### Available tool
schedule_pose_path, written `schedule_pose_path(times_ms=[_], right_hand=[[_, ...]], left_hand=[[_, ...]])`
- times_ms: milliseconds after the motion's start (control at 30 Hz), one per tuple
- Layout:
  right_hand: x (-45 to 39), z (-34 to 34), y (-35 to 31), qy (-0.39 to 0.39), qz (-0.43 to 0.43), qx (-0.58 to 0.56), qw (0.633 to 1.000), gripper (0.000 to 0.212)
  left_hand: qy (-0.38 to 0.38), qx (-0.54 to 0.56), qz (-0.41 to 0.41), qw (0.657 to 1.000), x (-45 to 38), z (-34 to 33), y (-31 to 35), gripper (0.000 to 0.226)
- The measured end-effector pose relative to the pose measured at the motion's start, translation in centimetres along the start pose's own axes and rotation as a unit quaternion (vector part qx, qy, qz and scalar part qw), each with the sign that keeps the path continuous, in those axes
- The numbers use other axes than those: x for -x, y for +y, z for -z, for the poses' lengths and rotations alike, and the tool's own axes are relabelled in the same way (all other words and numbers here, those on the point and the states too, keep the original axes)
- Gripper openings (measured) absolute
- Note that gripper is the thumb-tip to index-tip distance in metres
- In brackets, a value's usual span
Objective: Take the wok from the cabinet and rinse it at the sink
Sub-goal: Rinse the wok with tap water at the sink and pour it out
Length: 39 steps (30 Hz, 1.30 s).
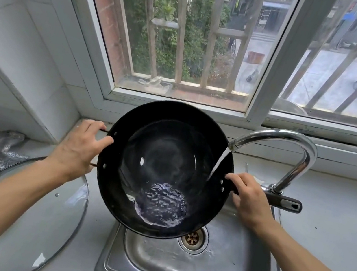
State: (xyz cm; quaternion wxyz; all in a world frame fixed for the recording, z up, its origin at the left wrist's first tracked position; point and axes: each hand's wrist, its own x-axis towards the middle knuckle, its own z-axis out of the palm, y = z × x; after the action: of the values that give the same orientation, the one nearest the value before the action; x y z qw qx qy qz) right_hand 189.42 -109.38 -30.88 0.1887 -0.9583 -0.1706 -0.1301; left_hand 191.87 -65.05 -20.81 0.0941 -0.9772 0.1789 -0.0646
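Head view: the wok [165,168] is held over the sink [192,270], already out of the cabinet, so the rinse step is judged to be in hand. Water is run from the faucet [288,151] onto the right inner wall, and a rippled pool is collected at the near, lower side of the bowl. The left hand [81,145] is clamped on the small loop handle at the left rim, fingers curled together over it, thumb laid on the rim. The right hand [248,199] is closed around the long handle [284,202] close to the rim, fingers wrapped together, the handle tip left bare.

The wok is tilted toward the person, its open side faced up and toward the camera, near edge lowest above the drain [193,238]. The long axis is run left to right, loop handle to long handle, the long handle pointed right past the faucet base.

Next move, as judged: the pool is to be swirled and tipped out over the near rim into the sink, both grips kept firm against wet slip. A glass lid [35,225] and a cloth [3,148] are left on the counter at left
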Motion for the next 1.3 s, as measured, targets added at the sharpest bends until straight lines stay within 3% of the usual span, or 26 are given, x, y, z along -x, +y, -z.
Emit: schedule_pose_path(times_ms=[267, 600, 900, 1100, 1300], right_hand=[[1.7, -1.0, -0.2, -0.043, 0.018, 0.016, 0.999, 0.063], [3.5, -1.5, -0.3, -0.108, 0.013, 0.012, 0.994, 0.055], [4.9, -0.6, 0.1, -0.136, 0.018, 0.001, 0.991, 0.051], [4.9, 1.8, 0.4, -0.115, 0.024, 0.033, 0.993, 0.062], [5.6, 4.5, 1.4, -0.135, 0.014, 0.055, 0.989, 0.054]], left_hand=[[-0.138, 0.055, 0.008, 0.989, 2.0, 0.5, 0.1, 0.071], [-0.283, 0.041, -0.030, 0.958, 3.9, 2.2, 0.9, 0.068], [-0.326, 0.085, -0.041, 0.941, 4.5, 2.2, 1.2, 0.066], [-0.347, 0.110, -0.055, 0.930, 4.1, 1.9, 2.4, 0.056], [-0.359, 0.165, -0.064, 0.916, 3.6, 1.3, 3.9, 0.059]])
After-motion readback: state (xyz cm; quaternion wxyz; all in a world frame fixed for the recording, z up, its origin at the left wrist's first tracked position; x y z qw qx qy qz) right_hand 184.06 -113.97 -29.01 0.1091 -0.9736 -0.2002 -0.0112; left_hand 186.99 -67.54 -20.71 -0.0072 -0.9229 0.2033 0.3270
